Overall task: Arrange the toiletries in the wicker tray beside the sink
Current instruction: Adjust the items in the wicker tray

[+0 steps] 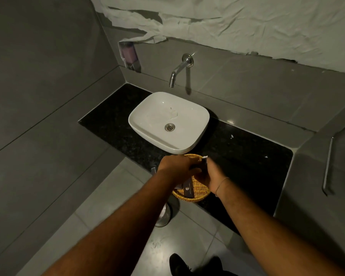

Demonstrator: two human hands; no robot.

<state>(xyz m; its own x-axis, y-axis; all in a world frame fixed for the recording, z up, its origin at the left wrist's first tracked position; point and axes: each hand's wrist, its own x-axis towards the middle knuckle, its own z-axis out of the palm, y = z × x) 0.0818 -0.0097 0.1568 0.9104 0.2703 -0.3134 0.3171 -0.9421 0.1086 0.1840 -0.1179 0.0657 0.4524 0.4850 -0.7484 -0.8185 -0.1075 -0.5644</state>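
While over wicker tray [195,193], both hands' fingers [195,170] curled, contents unclear.

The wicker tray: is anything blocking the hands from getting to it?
Nothing visible does. Both the left hand and the right hand are already over the wicker tray, at the counter's front edge below the sink. A dark packet lies inside.

Black speckled stone surface [247,156] is carrying a white sink [168,121] at centre and a wicker tray [195,193] overhanging its front edge, just before the sink.
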